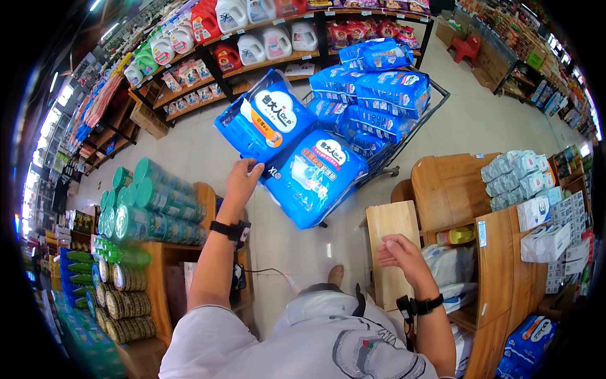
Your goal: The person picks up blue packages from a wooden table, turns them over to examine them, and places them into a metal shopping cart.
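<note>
My left hand (242,179) reaches forward to the lower edge of a blue diaper pack (270,117), its thumb and fingers closed together at the pack's near corner. That pack leans over the left side of a shopping cart (404,142). A second large blue diaper pack (315,177) lies tilted against it on the near end of the cart, just right of my left fingertips. Behind these, several more blue packs (392,93) are piled in the cart. My right hand (401,255) hangs above a light wooden bench (390,221), fingers loosely bent and apart, holding nothing.
Wooden shelves (208,76) with detergent jugs stand across the aisle. Stacked green canisters (154,196) fill the left display. At right stands a wooden shelf unit (451,189) topped with wrapped packs (519,177). A red stool (466,48) is far right.
</note>
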`<state>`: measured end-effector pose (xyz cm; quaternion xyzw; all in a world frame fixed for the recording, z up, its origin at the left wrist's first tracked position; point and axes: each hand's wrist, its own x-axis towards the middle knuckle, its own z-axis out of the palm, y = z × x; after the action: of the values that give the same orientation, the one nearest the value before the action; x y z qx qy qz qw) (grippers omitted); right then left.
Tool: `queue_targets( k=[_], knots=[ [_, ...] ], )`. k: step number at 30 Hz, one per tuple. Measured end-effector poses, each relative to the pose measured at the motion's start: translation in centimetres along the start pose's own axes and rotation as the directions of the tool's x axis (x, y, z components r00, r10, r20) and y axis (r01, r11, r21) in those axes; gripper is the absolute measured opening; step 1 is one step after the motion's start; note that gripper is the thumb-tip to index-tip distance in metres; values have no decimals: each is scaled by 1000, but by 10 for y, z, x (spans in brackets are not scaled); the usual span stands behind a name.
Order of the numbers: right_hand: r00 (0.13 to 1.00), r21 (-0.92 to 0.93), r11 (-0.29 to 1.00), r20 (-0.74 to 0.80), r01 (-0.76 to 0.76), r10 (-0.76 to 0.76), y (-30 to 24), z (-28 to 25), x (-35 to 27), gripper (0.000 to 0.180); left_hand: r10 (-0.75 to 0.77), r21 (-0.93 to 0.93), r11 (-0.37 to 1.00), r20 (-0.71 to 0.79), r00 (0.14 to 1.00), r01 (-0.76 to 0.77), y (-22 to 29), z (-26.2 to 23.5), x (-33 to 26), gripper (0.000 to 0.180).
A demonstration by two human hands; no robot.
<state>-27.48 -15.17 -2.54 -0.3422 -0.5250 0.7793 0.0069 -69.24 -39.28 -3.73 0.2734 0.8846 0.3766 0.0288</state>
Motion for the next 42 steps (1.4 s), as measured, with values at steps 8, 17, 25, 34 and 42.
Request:
queue_targets(
  k=[8, 17, 25, 34, 42],
  knots=[
    [974, 99, 993, 225, -58, 35, -1, 59, 92, 69, -58, 40, 998, 81, 995, 55, 11, 13, -1, 52],
    [977, 335, 942, 209, -33, -40, 15, 102, 141, 85, 6, -76, 997, 71, 997, 0, 30, 18, -11, 41],
    [974, 555, 821, 77, 135, -212, 5, 64, 135, 80, -6, -326, 940, 293, 956, 105, 72, 27, -56, 31],
    [965, 498, 836, -2, 229, -263, -35, 0, 63, 89, 69, -584, 782, 429, 901, 218, 128, 32, -57, 40],
    [912, 334, 851, -209, 405, -353, -31, -41, -5, 81, 271, -681, 566, 686, 676, 464, 187, 95, -76, 88]
  ],
)
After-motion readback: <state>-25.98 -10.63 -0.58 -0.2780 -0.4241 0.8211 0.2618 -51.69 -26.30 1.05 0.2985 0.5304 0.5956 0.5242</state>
